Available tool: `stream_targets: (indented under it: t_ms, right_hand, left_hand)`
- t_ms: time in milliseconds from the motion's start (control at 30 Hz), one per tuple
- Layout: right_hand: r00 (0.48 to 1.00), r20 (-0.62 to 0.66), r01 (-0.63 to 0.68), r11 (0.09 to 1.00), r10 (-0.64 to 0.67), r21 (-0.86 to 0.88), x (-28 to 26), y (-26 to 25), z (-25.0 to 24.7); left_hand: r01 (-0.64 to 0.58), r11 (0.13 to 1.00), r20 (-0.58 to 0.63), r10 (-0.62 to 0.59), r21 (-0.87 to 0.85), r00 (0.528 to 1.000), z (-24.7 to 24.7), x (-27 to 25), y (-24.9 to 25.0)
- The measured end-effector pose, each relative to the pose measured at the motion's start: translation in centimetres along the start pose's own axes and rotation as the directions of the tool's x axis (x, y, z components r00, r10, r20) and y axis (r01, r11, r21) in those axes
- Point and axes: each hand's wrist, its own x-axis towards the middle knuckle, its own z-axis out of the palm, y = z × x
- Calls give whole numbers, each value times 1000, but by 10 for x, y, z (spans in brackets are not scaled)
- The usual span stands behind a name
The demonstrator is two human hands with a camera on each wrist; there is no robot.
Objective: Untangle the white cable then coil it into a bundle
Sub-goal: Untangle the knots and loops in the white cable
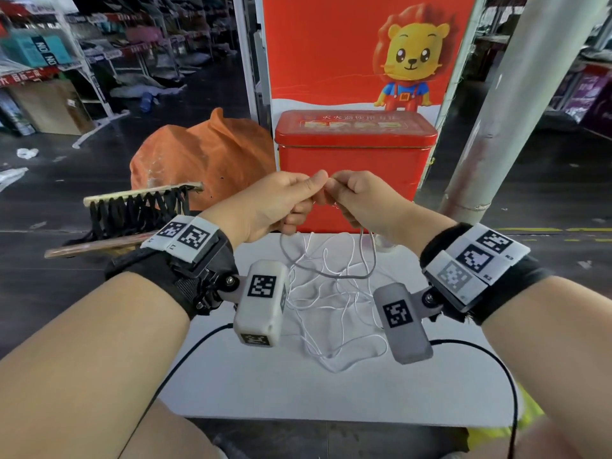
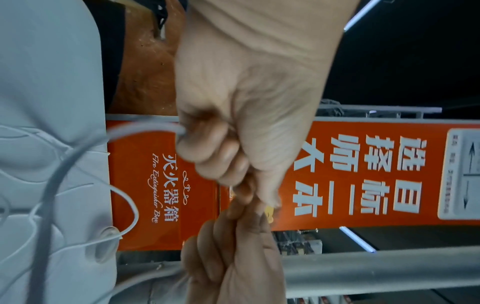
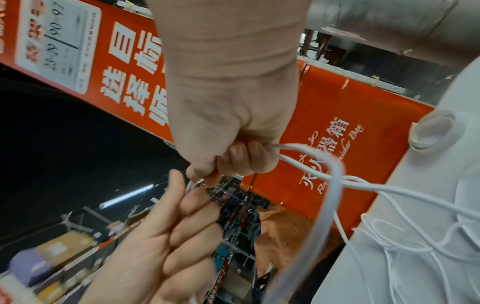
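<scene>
A thin white cable (image 1: pixel 326 306) lies in a loose tangle on the white table (image 1: pixel 331 392), and loops of it rise to both hands. My left hand (image 1: pixel 291 197) and right hand (image 1: pixel 351 193) are raised above the table's far edge, thumbs almost touching, each pinching a stretch of cable. In the left wrist view a cable loop (image 2: pixel 145 128) leaves the curled fingers (image 2: pixel 207 144). In the right wrist view two strands (image 3: pixel 306 156) come out of the fist (image 3: pixel 233 156) and cross. The stretch between the thumbs is hidden.
A red tin box (image 1: pixel 354 150) stands just behind the hands at the table's far edge, with an orange bag (image 1: pixel 205 154) and a wooden frame with black lacing (image 1: pixel 139 207) to the left. A grey pillar (image 1: pixel 516 104) rises at right. Black leads (image 1: pixel 496 362) trail from the wrist cameras.
</scene>
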Motion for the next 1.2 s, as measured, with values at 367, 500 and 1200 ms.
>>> stream_targets:
  t_ms: [367,500,1200]
  right_hand:
    - [888,363,-308,951,282,15,-13,48,-13]
    - [930,166,-330,944,326,-9,-10,53,-17]
    - [928,61,-372,903,368,215,-4,58,2]
  left_hand:
    - [-280,821,-580,-76,-498,811,-46,7,-10]
    - [-297,835,-679,-119,-463,725,-50,7,-17]
    - [-164,939,-392,35,-302,919,-34,9,-19]
